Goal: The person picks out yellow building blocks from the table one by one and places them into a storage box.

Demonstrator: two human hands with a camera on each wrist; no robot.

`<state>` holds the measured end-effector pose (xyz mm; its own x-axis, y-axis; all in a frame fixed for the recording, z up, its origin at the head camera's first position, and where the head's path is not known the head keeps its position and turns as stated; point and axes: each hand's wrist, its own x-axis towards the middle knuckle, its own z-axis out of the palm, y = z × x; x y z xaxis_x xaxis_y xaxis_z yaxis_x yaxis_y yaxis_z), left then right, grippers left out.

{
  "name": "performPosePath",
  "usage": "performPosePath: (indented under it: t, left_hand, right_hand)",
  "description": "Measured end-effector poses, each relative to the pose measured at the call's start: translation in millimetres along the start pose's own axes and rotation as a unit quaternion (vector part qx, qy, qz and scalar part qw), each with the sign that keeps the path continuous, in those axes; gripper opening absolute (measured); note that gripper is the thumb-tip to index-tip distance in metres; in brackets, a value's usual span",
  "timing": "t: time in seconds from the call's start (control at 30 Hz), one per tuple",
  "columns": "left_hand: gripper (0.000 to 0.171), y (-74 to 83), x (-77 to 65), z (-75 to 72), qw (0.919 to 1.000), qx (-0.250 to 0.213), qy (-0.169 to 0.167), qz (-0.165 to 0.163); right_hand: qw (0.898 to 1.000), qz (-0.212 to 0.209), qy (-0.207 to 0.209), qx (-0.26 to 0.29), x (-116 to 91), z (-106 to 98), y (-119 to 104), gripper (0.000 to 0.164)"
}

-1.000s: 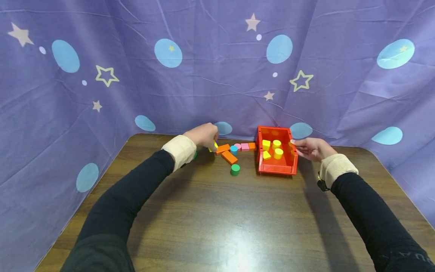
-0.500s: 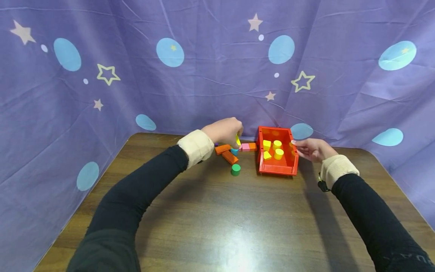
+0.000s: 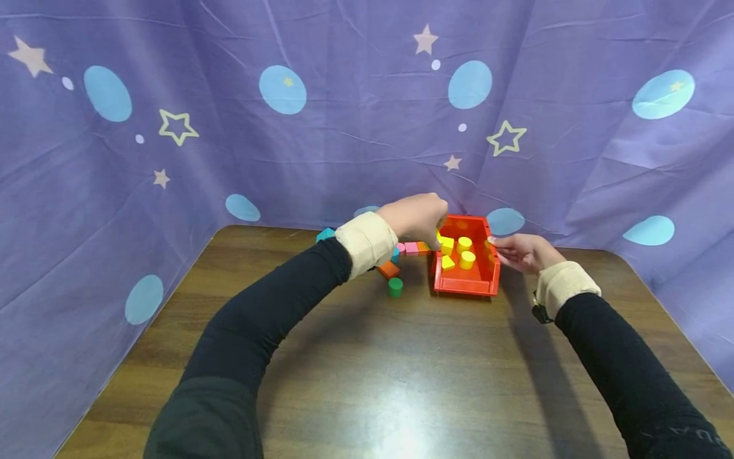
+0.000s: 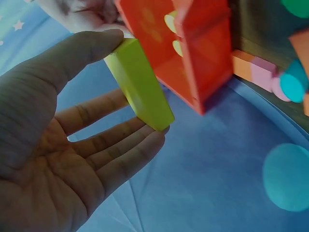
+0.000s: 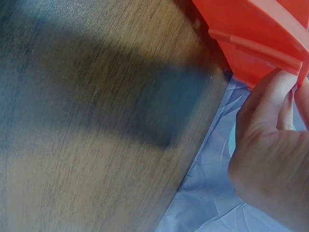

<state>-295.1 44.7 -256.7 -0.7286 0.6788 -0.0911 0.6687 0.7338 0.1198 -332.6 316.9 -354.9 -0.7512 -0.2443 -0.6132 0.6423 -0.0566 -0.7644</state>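
My left hand (image 3: 414, 215) is at the left wall of a red open-front bin (image 3: 466, 287). Between its thumb and fingertips it pinches a long yellow block (image 4: 140, 84), seen whole in the left wrist view. Several yellow pieces lie in the bin, among them a yellow cylinder (image 3: 467, 260) and a yellow wedge (image 3: 448, 262). My right hand (image 3: 526, 250) grips the bin's right wall, thumb over the rim and fingers outside; the right wrist view shows this hand (image 5: 275, 140) at the bin's edge.
Left of the bin lie an orange block (image 3: 389, 270), a green cylinder (image 3: 395, 287), a pink block (image 3: 411, 248) and a blue cylinder (image 4: 293, 81). Farther left sits a teal block (image 3: 325, 234). A purple patterned curtain (image 3: 344, 146) hangs behind the wooden table (image 3: 367, 357).
My left hand has picked the yellow block out of the loose blocks and carried it right to the bin. The right hand and bin have stayed in place.
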Motion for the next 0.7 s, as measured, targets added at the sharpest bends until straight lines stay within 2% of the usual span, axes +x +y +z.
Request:
performPosePath:
  t: [0.13, 0.37, 0.53, 0.7]
  left_hand:
    - [0.039, 12.0, 11.4, -2.7, 0.9998, 0.007, -0.016, 0.002]
    - [0.028, 35.1, 27.9, -11.6, 0.9977, 0.042, -0.050, -0.019]
    - [0.042, 50.3, 37.3, -16.7, 0.9933, 0.048, -0.090, -0.056]
    - [0.051, 59.0, 46.4, -20.7, 0.9885, 0.048, -0.118, -0.082]
  right_hand:
    - [1.000, 0.006, 0.007, 0.002, 1.3, 0.3, -0.7, 0.039]
    - [1.000, 0.011, -0.001, -0.012, 3.0, -0.8, -2.3, 0.041]
    - [1.000, 0.015, -0.011, -0.006, 2.3, -1.3, -1.4, 0.042]
    - [1.000, 0.010, -0.013, 0.002, 0.9, -2.3, -1.2, 0.042]
